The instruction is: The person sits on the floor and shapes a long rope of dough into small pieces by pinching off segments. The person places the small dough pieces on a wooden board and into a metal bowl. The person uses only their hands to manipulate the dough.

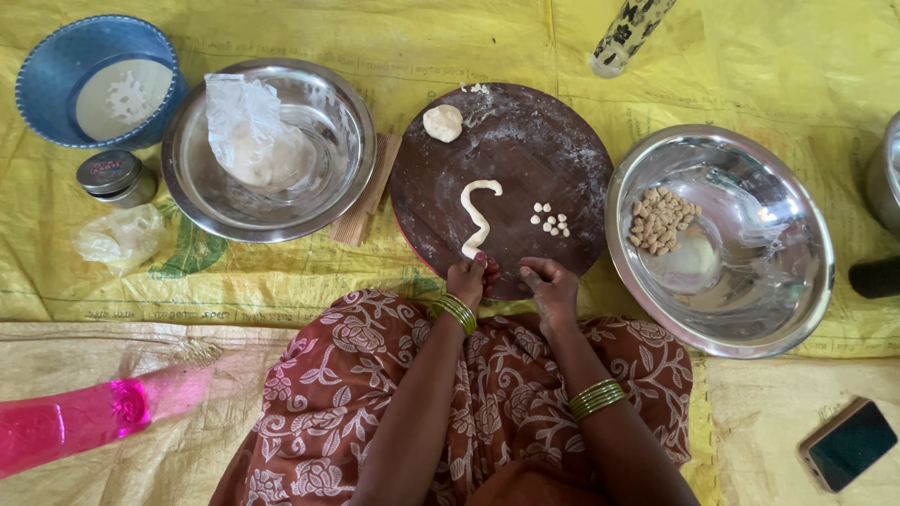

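While 2 hands pinch the dough rope on the board: left hand, right hand, flanking steel bowls.

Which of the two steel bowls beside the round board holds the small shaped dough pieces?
The steel bowl on the right of the board: a heap of small pieces lies inside. The left bowl holds a dough lump under plastic.
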